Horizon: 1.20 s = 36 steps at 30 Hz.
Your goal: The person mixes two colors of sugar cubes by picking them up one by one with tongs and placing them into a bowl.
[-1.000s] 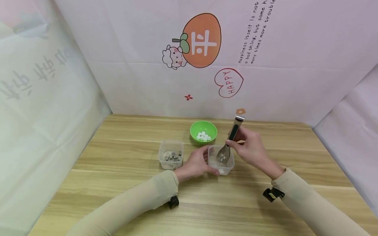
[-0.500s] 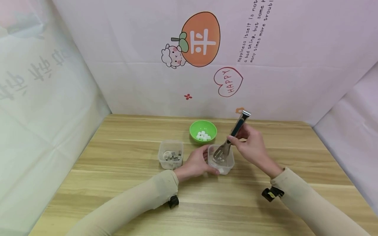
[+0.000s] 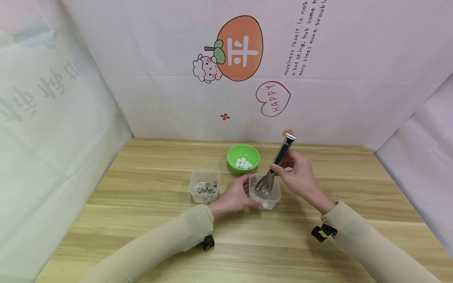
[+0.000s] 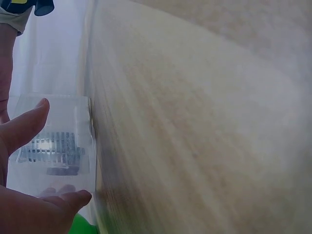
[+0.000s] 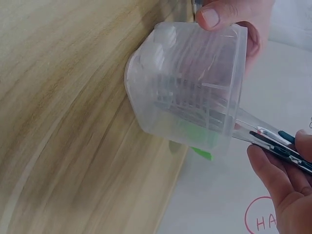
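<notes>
In the head view my right hand (image 3: 299, 173) grips metal tongs with dark handle grips (image 3: 282, 153). Their slotted heads (image 3: 263, 186) reach down inside a clear plastic container (image 3: 275, 202). My left hand (image 3: 235, 195) holds that container from its left side, thumb near the front and fingers at the back. White cubes show through its wall low down in the right wrist view, where one white cube (image 5: 152, 57) lies near the base. Whether the tongs pinch a cube is hard to tell. Behind stands a green bowl (image 3: 243, 148) with several white cubes (image 3: 243, 162) in it.
Left of my left hand a second clear container (image 3: 204, 174) holds several grey metallic cubes (image 3: 207, 188). All of it stands on a wooden table (image 3: 159, 169). A printed white cloth (image 3: 170, 102) hangs behind the table's back edge, with more cloth along both sides.
Within the container the tongs' heads have shifted left, toward its left wall, and the handle has swung right and partly back. The left hand has stayed in place on the container.
</notes>
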Motion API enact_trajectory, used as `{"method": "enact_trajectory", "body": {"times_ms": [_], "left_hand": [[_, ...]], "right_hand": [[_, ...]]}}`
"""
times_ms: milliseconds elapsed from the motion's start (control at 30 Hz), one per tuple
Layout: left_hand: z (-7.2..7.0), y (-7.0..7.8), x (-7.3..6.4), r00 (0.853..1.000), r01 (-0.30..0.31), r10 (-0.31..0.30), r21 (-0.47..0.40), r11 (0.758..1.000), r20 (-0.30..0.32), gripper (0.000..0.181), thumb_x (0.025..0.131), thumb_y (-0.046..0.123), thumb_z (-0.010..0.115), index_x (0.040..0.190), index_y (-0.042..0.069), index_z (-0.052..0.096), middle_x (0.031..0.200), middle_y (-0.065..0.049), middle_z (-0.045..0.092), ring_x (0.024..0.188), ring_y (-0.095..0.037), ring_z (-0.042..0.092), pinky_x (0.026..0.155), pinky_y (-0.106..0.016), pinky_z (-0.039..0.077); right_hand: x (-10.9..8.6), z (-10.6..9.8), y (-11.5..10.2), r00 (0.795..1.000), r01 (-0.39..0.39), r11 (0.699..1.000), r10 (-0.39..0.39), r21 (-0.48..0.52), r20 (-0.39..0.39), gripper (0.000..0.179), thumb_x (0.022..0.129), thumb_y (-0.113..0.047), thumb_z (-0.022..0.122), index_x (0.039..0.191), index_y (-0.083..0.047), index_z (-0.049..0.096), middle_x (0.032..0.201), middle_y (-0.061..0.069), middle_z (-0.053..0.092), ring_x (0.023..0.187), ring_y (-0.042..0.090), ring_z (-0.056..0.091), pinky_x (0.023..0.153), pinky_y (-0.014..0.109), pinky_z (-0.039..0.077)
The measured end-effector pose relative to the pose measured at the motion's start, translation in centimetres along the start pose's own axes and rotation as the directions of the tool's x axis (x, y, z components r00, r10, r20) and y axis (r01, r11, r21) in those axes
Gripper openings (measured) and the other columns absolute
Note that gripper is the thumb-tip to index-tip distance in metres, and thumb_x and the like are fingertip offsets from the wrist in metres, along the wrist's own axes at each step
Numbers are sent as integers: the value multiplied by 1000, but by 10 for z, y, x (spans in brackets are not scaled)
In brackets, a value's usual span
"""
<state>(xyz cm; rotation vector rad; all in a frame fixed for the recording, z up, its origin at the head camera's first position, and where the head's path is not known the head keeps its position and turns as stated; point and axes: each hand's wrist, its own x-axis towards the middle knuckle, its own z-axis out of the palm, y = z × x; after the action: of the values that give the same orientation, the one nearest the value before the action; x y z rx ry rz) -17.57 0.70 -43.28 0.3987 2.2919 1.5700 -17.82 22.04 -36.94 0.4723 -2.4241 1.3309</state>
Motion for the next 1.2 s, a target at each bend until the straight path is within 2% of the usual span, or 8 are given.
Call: {"method": "enact_trajectory", "body": {"times_ms": [167, 400, 567, 767, 967, 1100, 1200], "left_hand": [[1, 0, 0, 1000, -4, 4, 0, 1000, -3, 112, 65, 9, 101, 159, 4, 41, 154, -12, 55, 140, -26, 54, 117, -36, 44], [1, -1, 0, 1000, -3, 3, 1, 1000, -4, 112, 64, 9, 102, 159, 5, 42, 153, -11, 56, 139, -26, 54, 117, -37, 44], [1, 0, -1, 1000, 6, -6, -2, 1000, -5, 113, 64, 9, 101, 160, 5, 41, 153, -11, 56, 139, -26, 54, 118, -37, 43], [1, 0, 0, 1000, 11, -11, -7, 1000, -9, 112, 64, 9, 101, 159, 6, 42, 154, -12, 55, 140, -26, 54, 118, -37, 43], [1, -1, 1, 1000, 14, -14, -14, 1000, -9, 113, 63, 9, 102, 159, 5, 41, 154, -13, 55, 140, -28, 54, 118, -38, 43], [1, -1, 1, 1000, 6, -6, -17, 1000, -5, 113, 63, 8, 101, 159, 4, 41, 153, -13, 55, 140, -28, 53, 118, -37, 43], [1, -1, 1, 1000, 5, -5, -20, 1000, -3, 112, 63, 8, 101, 159, 4, 41, 154, -12, 55, 140, -28, 53, 117, -36, 43]], "right_hand": [[0, 2, 1, 1000, 3, 1000, -3, 29, 7, 17, 92, 0, 81, 100, -1, 66, 83, 10, 73, 73, 26, 71, 54, 21, 52], [2, -1, -1, 999, -46, 997, 46, 66, 2, 16, 92, 2, 79, 99, 3, 64, 83, 15, 72, 73, 29, 72, 54, 21, 57], [5, -10, -3, 997, -71, 988, 70, 137, 13, 17, 94, 3, 76, 101, 8, 61, 85, 21, 71, 72, 24, 73, 61, 29, 65], [10, -21, -8, 995, -94, 967, 96, 237, 4, 19, 96, 5, 74, 104, 12, 59, 90, 28, 69, 72, 19, 75, 66, 37, 67], [18, -34, -16, 996, -85, 952, 93, 294, -13, 17, 96, 7, 72, 107, 9, 59, 90, 20, 72, 74, 18, 76, 68, 39, 66], [25, -42, -21, 994, -90, 929, 108, 359, -31, 17, 95, 7, 71, 107, 9, 59, 90, 13, 73, 76, 17, 76, 70, 38, 66], [31, -46, -24, 990, -108, 911, 137, 397, -45, 19, 96, 5, 72, 107, 11, 58, 92, 14, 73, 77, 18, 76, 72, 39, 66]]}}
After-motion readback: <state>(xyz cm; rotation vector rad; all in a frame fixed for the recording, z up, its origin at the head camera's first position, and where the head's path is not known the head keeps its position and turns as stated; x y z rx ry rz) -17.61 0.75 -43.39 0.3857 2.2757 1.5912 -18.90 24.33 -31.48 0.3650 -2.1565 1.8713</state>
